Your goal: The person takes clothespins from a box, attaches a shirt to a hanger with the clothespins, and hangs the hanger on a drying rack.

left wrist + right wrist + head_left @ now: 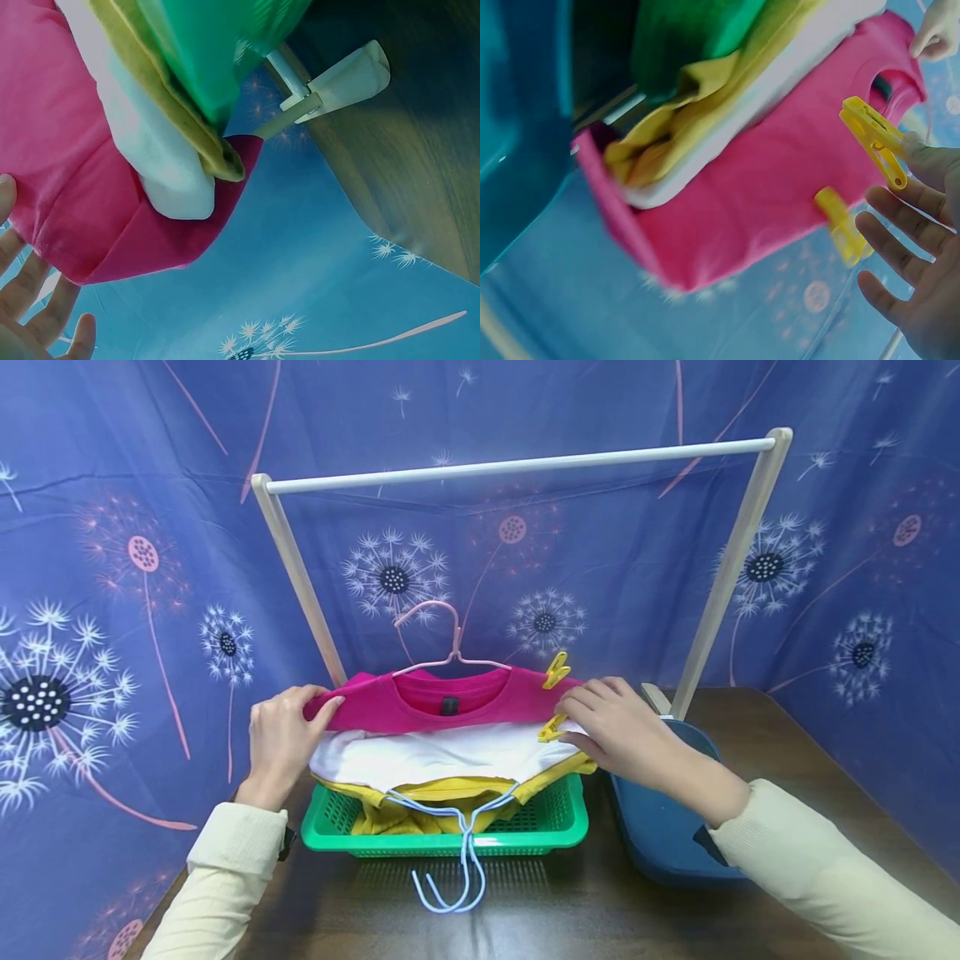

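Note:
A magenta T-shirt [352,714] hangs on a pink hanger [455,647], its collar facing me. My left hand [287,735] pinches its left shoulder, thumb in front and fingers behind. One yellow clothespin [557,670] is clipped at the shirt's right shoulder. Between the thumb and fingers of my right hand [626,727] is a second yellow clothespin [874,142], held in front of the shirt and apart from its cloth in the right wrist view. A white garment [420,756] and a yellow garment [450,789] lie below the magenta one, with blue hangers [467,843] sticking out toward me.
The garments lie over a green basket [442,842] on the brown table [360,918]. At the right stands a dark blue bin [667,835]. Behind the basket rises a wooden rack with a white rail [517,466], before a blue patterned curtain [480,402].

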